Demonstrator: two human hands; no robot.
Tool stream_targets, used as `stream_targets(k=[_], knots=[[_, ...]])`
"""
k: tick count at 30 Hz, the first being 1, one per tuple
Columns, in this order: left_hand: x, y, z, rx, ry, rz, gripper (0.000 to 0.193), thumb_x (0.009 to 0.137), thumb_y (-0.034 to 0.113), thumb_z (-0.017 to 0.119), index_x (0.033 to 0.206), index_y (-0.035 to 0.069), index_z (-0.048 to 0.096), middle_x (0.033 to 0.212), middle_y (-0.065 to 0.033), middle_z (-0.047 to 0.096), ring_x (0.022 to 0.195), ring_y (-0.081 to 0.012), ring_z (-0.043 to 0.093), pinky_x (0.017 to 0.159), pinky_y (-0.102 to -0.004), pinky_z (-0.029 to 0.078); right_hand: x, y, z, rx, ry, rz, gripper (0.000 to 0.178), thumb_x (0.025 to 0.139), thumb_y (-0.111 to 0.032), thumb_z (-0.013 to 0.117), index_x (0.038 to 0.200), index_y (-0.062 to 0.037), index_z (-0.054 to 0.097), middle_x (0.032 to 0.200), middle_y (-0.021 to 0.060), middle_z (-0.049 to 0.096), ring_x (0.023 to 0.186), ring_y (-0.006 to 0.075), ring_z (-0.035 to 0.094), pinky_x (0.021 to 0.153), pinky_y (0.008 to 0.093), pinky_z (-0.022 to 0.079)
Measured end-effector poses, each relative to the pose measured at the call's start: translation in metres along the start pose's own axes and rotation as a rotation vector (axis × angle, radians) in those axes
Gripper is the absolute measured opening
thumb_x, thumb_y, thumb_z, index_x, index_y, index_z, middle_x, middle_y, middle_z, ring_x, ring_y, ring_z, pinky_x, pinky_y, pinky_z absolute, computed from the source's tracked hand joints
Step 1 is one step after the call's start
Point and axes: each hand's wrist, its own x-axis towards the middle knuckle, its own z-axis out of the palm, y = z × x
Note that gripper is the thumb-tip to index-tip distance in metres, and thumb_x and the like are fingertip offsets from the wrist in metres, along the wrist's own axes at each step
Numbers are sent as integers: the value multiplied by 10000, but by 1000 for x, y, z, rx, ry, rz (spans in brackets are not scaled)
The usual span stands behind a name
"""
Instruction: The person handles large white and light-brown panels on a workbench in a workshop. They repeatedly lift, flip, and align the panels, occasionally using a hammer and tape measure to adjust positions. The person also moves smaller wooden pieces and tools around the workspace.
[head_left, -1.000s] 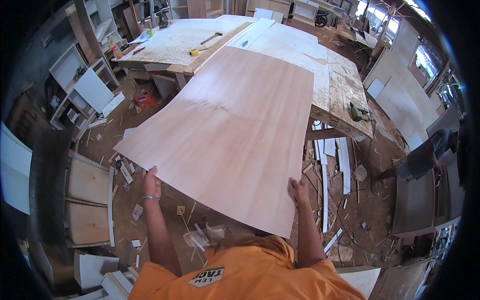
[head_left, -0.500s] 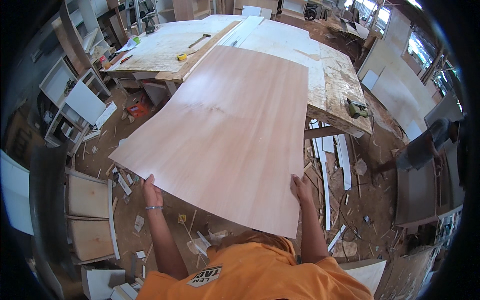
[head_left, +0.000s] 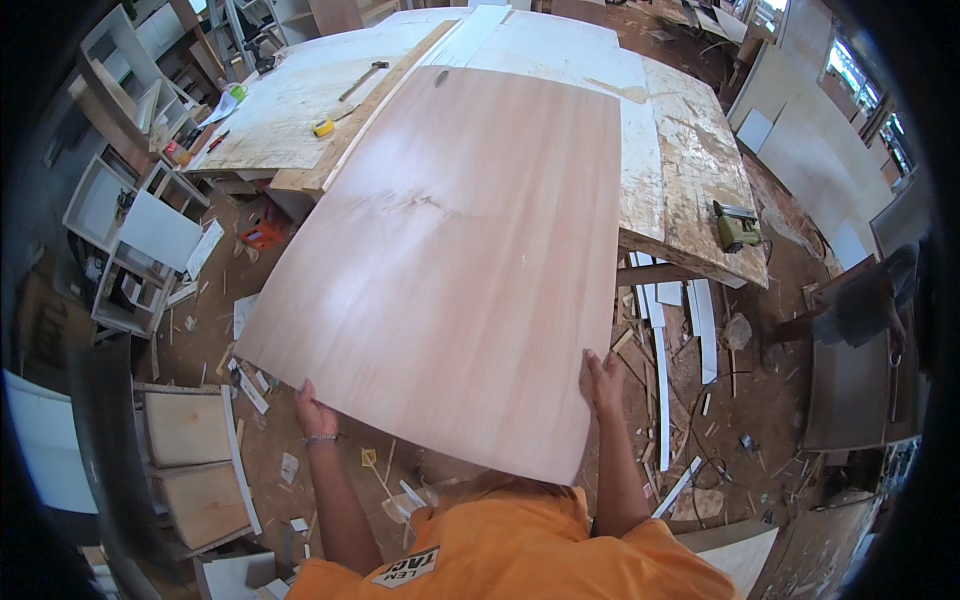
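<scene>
1. the wood board [head_left: 440,270] lies straight ahead of both hands, its far part over the table [head_left: 690,160], its near part reaching past the table's edge toward the person.
2. its long axis seems to run away from the body.
3. the left hand [head_left: 316,414] grips the near edge, close to the left corner.
4. the right hand [head_left: 605,384] grips the right edge; both hands' undersides are hidden.
</scene>
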Motion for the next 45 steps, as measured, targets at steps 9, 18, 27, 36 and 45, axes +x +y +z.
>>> stream_targets(k=[9,18,27,36,45], knots=[[164,-104,108,13,71,-161,404,990,95,464,1372,-25,411,1328,-162,532,1217,-313,543,1075,-490,429,203,-15,8,-210,99,-29,338,923,-291,664,1018,31,621,949,82,663,852,160,591,780,323,475],[215,-172,180,-75,170,-211,418,993,288,533,1290,-4,506,1258,-142,593,1152,-296,586,978,-491,504,294,-26,8,-300,-29,1,432,911,-294,667,1137,66,593,1028,142,661,904,195,633,721,327,517],[73,-187,195,356,-98,-441,292,1026,257,496,1043,-30,543,978,-162,660,869,-275,703,731,-365,613,108,-75,39,70,-44,443,538,909,-109,632,1404,-44,433,1280,106,556,1137,204,547,990,335,441],[131,-215,294,458,-187,-305,259,1026,173,457,984,-71,536,892,-178,668,805,-273,716,692,-337,612,230,-13,1,-294,86,199,449,917,-146,654,1307,23,510,1177,101,618,1026,203,605,892,349,493],[252,-278,440,463,-158,-376,278,1025,159,453,954,-96,542,888,-202,677,767,-278,720,633,-331,608,419,-63,14,-202,9,235,390,909,-280,685,1127,25,577,1017,102,643,893,217,642,713,359,558]])
